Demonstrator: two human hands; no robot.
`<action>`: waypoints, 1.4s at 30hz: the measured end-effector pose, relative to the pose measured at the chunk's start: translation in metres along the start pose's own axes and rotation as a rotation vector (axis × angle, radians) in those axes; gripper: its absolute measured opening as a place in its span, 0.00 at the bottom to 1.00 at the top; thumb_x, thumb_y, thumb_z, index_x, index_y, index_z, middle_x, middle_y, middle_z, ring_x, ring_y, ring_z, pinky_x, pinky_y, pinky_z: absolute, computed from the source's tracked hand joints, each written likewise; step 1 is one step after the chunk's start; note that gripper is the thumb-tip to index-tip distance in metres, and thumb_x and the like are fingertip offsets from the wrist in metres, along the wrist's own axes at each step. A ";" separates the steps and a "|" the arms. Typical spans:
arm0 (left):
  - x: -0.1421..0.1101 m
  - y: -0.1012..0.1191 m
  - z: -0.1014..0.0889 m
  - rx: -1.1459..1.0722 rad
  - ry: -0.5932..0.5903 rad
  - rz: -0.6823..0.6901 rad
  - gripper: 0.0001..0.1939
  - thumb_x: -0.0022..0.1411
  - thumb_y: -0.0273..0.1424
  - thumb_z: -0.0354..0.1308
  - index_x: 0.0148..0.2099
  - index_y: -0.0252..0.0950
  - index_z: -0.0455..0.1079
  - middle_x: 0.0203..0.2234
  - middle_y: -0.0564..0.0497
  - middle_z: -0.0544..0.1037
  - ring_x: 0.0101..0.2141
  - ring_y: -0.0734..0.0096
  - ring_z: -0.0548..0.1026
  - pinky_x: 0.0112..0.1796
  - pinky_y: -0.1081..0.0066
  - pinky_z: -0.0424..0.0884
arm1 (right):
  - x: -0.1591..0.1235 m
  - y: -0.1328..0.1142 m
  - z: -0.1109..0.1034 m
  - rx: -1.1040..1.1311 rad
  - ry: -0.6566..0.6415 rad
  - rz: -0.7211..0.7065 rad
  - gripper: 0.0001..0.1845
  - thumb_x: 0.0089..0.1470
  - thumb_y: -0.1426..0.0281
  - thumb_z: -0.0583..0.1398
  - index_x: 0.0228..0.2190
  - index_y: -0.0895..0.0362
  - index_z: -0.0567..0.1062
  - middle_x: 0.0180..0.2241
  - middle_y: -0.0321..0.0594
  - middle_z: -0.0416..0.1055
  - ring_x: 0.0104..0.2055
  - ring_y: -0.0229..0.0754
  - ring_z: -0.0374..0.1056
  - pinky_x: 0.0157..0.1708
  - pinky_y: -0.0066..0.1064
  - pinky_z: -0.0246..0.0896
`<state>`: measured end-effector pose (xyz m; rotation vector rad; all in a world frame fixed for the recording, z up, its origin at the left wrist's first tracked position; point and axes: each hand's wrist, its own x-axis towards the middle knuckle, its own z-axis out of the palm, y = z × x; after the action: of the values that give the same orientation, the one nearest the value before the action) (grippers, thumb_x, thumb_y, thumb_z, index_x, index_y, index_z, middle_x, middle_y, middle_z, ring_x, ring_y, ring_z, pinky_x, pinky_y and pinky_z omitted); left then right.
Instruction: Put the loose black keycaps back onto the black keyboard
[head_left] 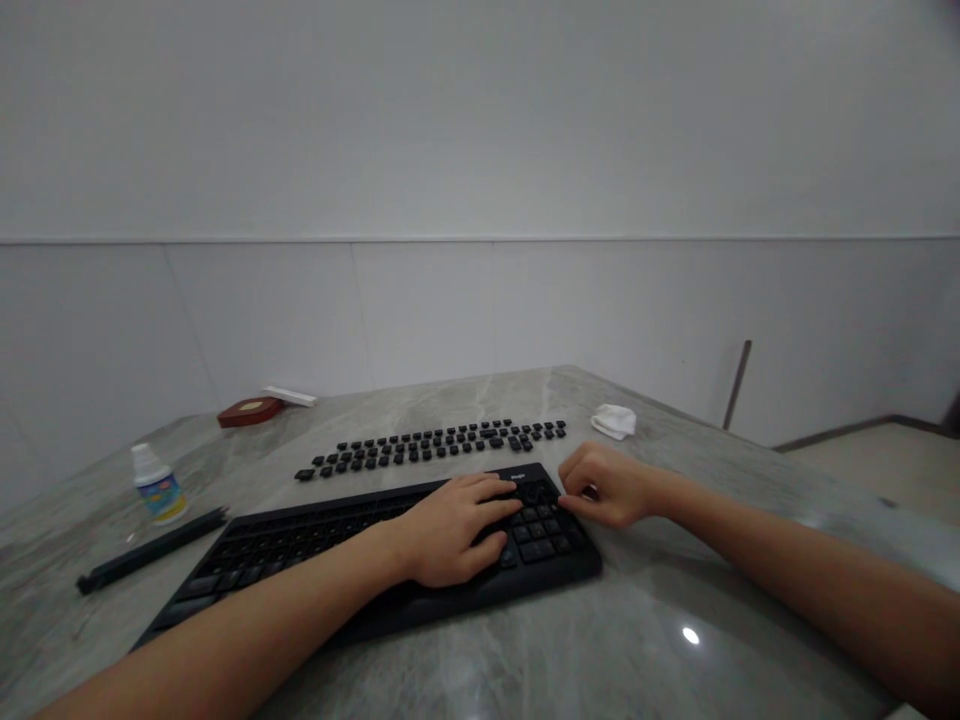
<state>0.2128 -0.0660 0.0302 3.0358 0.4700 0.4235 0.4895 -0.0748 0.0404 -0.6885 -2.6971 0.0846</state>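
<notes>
A black keyboard [525,585] lies at a slant on the grey marbled table, its number pad at the right end. My left hand [461,530] lies over its right part, fingers stretched out and spread, covering some keys. At the keyboard's upper right edge, beside the number pad, is my right hand [604,485], with thumb and fingers curled together in a pinch. Whatever is between those fingertips is too small to make out. Loose black keycaps [426,453] stand in several rows behind the keyboard. Much of the keyboard's left part shows no keycaps.
A white bottle with a blue and yellow label [161,490] stands at the left, near a long black bar-shaped object [154,550]. Farther back are a reddish-brown box [250,411] and a flat white item [291,396]. A crumpled white cloth or tissue [613,421] lies beyond my right hand.
</notes>
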 end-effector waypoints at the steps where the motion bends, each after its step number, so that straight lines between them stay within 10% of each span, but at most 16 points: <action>1: 0.000 0.000 0.000 0.002 0.000 0.003 0.23 0.65 0.32 0.50 0.61 0.33 0.64 0.60 0.40 0.65 0.60 0.53 0.63 0.60 0.54 0.59 | 0.000 0.000 -0.001 -0.008 0.027 0.000 0.21 0.57 0.69 0.53 0.14 0.58 0.65 0.15 0.35 0.61 0.18 0.32 0.54 0.21 0.26 0.49; 9: 0.000 0.002 -0.003 0.010 -0.016 0.020 0.23 0.67 0.32 0.49 0.62 0.33 0.63 0.60 0.42 0.65 0.60 0.53 0.62 0.61 0.53 0.58 | 0.004 -0.001 0.003 -0.016 0.100 0.085 0.15 0.61 0.70 0.56 0.48 0.57 0.74 0.46 0.46 0.72 0.40 0.40 0.70 0.43 0.33 0.65; 42: 0.001 0.002 -0.004 0.049 -0.047 0.013 0.23 0.67 0.32 0.48 0.62 0.33 0.62 0.60 0.42 0.65 0.60 0.55 0.62 0.61 0.55 0.57 | 0.000 0.003 -0.001 0.023 -0.013 0.123 0.11 0.61 0.69 0.56 0.41 0.59 0.76 0.36 0.45 0.71 0.37 0.41 0.67 0.39 0.33 0.63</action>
<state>0.2131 -0.0680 0.0343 3.0894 0.4650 0.3457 0.4914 -0.0721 0.0410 -0.8500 -2.6600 0.1510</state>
